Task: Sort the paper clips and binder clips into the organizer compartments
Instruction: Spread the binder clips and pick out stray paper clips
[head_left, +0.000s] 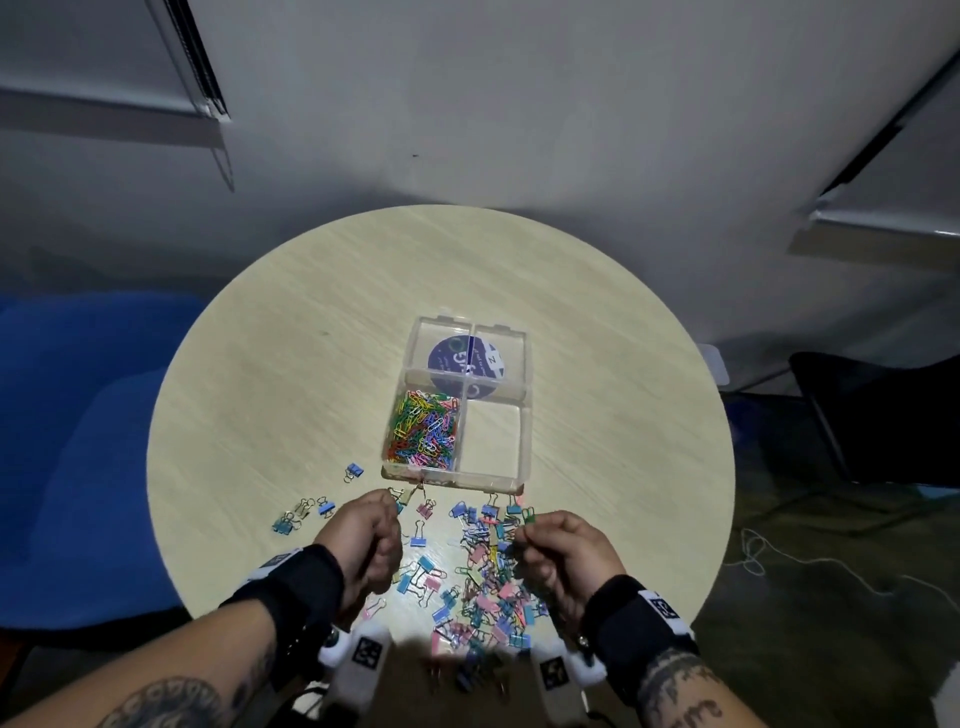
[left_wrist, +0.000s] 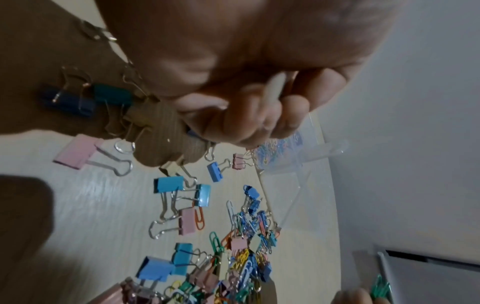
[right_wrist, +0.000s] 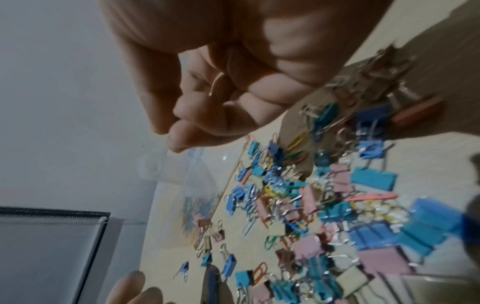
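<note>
Clip pile (head_left: 485, 577) crowds table (head_left: 311, 364) near edge; organizer (head_left: 460, 410) blocks centre; sides free.

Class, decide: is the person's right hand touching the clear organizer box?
Apart. The head view shows the right hand over the clip pile, with bare table and clips between it and the organizer box's near wall.

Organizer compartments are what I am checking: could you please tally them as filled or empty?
Holding paper clips: 1
Empty: 3
Total in the organizer: 4 compartments
</note>
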